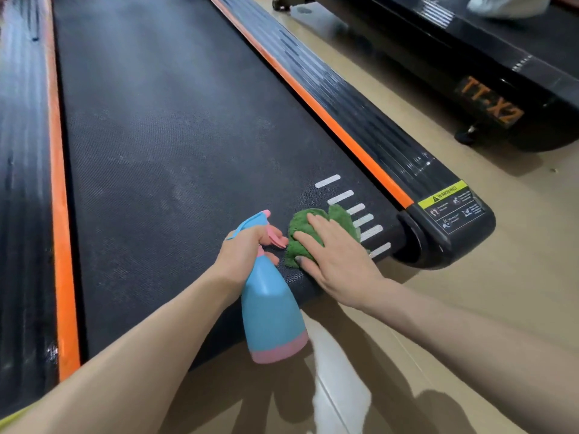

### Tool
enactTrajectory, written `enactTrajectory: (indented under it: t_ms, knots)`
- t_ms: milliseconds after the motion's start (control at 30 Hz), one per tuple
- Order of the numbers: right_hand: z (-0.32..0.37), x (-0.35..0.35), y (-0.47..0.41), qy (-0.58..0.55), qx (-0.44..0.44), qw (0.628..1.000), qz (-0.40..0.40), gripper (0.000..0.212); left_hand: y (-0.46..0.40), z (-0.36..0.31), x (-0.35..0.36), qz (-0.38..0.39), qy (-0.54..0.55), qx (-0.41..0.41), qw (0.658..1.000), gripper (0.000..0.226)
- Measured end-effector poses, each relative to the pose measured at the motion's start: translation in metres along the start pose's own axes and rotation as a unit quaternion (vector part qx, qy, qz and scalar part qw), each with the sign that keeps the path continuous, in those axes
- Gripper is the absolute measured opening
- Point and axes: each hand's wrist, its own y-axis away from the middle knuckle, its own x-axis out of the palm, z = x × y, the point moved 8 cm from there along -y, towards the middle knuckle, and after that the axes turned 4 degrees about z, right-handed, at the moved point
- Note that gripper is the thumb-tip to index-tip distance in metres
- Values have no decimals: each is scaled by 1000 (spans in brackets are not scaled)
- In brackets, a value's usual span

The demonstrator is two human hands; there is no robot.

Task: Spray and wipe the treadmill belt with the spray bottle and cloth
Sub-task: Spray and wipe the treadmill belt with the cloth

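Cloth pressed flat under right hand at belt's near end, wiping; left hand grips spray bottle, ready beside cloth.

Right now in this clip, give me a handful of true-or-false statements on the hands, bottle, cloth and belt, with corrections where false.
1. The left hand grips the blue spray bottle by its neck. True.
2. The right hand lies flat on a green cloth. True.
3. The cloth lies on the orange side stripe. False: it lies on the black treadmill belt, near its rear end, beside the white dashes.
4. The bottle's base is yellow. False: the base band is pink.
5. The warning sticker sits on the right rear corner cover. True.
6. The bottle stands on the belt. False: it is held up, hanging past the belt's end.
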Motion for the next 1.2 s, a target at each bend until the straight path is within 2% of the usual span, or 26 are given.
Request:
enactTrajectory:
  t_ms: [133, 267, 367, 467, 600, 733, 867, 933, 1000, 1067, 1200]
  knots:
    - [-6, -1, -14, -7, 6, 999, -33, 48, -7, 5, 0, 1, 16, 1, 1000, 40]
    - [-28, -5, -58, -20, 19, 999, -31, 48, -15, 9, 1, 2, 39, -21, 999, 42]
    - [-51, -5, -112, -12, 43, 998, -31, 46, -18, 11, 3, 19, 38, -19, 999, 61]
    - [-60, -11, -137, -14, 76, 996, -49, 34, -21, 12, 3, 23, 38, -23, 999, 64]
    - [-38, -14, -82, -28, 98, 993, -63, 26, -17, 11, 3, 14, 34, -21, 999, 58]
    - [-7, -2, -12, -49, 72, 994, -60, 34, -10, 8, 7, 17, 3, -33, 999, 50]
    - [-27, -6, -44, -8, 35, 997, -62, 35, -11, 9, 6, 11, -10, -32, 999, 42]
    - [-42, -8, -81, 0, 53, 997, -63, 30, -13, 10, 5, 16, -4, -29, 999, 38]
    - [-56, -10, -116, -5, 89, 994, -59, 30, -15, 9, 5, 22, 8, -24, 999, 53]
    - [-59, -12, -129, -15, 121, 991, -63, 31, -17, 9, 4, 22, 22, -16, 999, 59]
    - [-45, -10, -59, -29, 178, 980, -85, 28, -20, 12, 4, 16, 36, -32, 999, 51]
